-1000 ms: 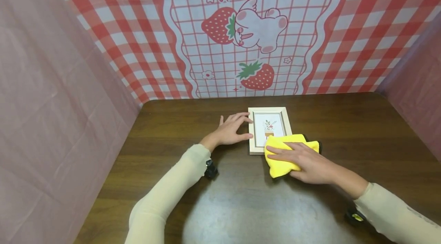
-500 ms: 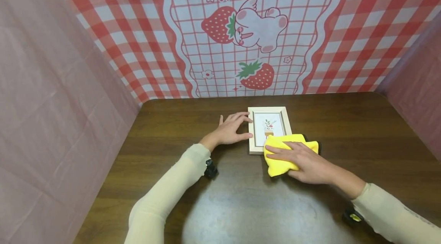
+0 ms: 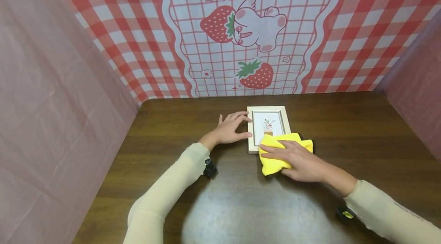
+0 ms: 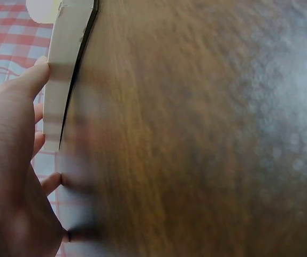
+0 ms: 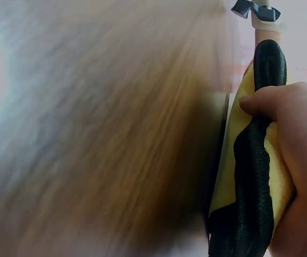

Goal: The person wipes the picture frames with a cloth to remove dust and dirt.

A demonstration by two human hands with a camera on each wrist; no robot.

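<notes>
A pale wooden picture frame [image 3: 251, 133] with a potted-plant print lies flat on the brown table. My left hand [image 3: 229, 129] touches its left border with spread fingers and thumb; the left wrist view shows the thumb against the frame's side [image 4: 63, 80]. Under my right hand [image 3: 303, 161], a folded yellow cleaning cloth [image 3: 271, 164] with black edging covers the frame's lower right corner. The thumb [image 5: 263, 103] lies over the cloth's folded edge in the right wrist view, while the other fingers lie on top of it.
The wooden table top [image 3: 262, 205] reaches back to a red-and-white strawberry-print curtain [image 3: 255, 45]. Pinkish cloth walls [image 3: 69, 102] stand at both sides. Dark cameras [image 3: 209, 168] sit at both wrists.
My right hand and the yellow cloth have slid slightly left across the lower part of the frame. My left hand stays at the frame's left border.
</notes>
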